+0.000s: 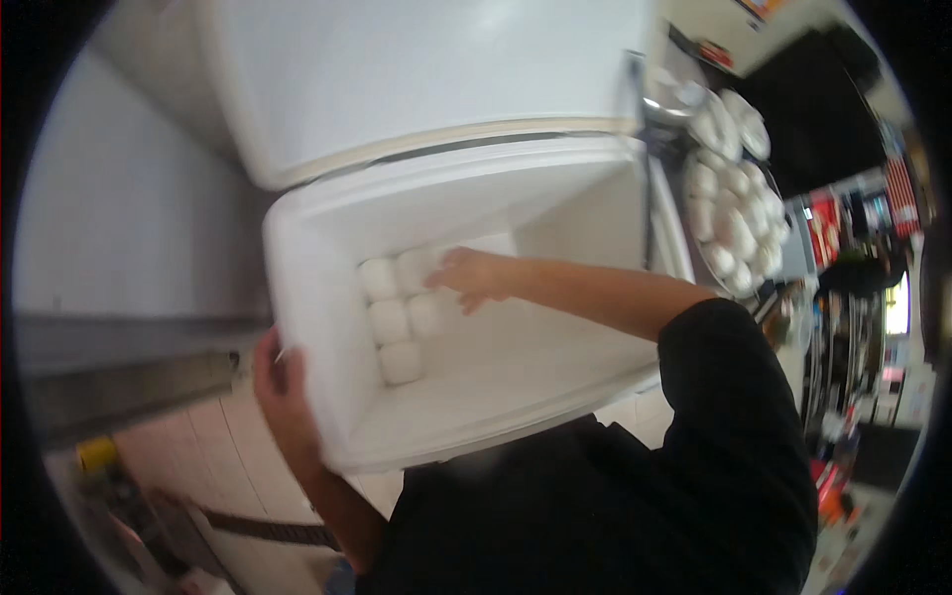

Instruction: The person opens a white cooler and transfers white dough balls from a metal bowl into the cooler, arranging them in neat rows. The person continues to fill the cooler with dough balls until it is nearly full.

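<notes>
An open white chest cooler [513, 349] lies across the space before me. Against its left inner end, several white rounded pieces [390, 320] sit side by side on the floor; what they are made of is unclear. My right hand [476, 279] reaches in over the far row, blurred, its fingers apart and near the top pieces. Whether a fingertip touches one cannot be made out. At the cooler's left outer end, my left hand [281, 379] holds on with curled fingers.
Behind the cooler its raised lid [446, 74] stands up. To the right is an oval tray heaped with white rounded pieces [736, 216], and beyond it a shiny metal bowl [669, 104]. A yellow object [97, 454] lies low at the left. Cluttered shelving [833, 349] fills the far right.
</notes>
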The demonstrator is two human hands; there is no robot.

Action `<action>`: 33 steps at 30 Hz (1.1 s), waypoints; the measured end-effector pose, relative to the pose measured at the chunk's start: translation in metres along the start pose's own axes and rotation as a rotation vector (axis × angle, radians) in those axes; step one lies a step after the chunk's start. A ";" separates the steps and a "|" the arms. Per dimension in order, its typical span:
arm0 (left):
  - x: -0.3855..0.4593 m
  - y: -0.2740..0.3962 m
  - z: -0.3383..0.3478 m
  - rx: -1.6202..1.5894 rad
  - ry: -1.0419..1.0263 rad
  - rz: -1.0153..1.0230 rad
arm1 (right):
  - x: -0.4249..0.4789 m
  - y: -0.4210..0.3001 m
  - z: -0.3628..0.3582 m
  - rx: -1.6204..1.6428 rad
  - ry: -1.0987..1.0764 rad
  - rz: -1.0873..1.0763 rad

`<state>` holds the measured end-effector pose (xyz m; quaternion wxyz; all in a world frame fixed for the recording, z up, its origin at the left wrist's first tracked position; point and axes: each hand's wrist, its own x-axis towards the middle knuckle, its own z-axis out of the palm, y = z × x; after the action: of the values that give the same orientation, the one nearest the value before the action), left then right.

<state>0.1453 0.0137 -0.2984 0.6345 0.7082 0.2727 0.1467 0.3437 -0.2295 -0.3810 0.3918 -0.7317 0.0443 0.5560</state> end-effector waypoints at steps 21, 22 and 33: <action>-0.014 0.028 0.003 0.706 0.193 0.062 | 0.072 0.299 -0.239 -0.494 1.421 -0.081; -0.012 0.007 -0.035 0.678 0.192 0.124 | 0.074 0.300 -0.229 -0.368 1.395 -0.083; -0.060 0.042 0.046 0.350 0.152 0.053 | -0.251 0.319 -0.189 0.176 0.189 -0.272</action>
<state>0.1307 -0.0601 -0.2564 0.4752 0.8014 0.3226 0.1669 0.2369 -0.6599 -0.3212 0.5202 -0.7426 0.0299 0.4207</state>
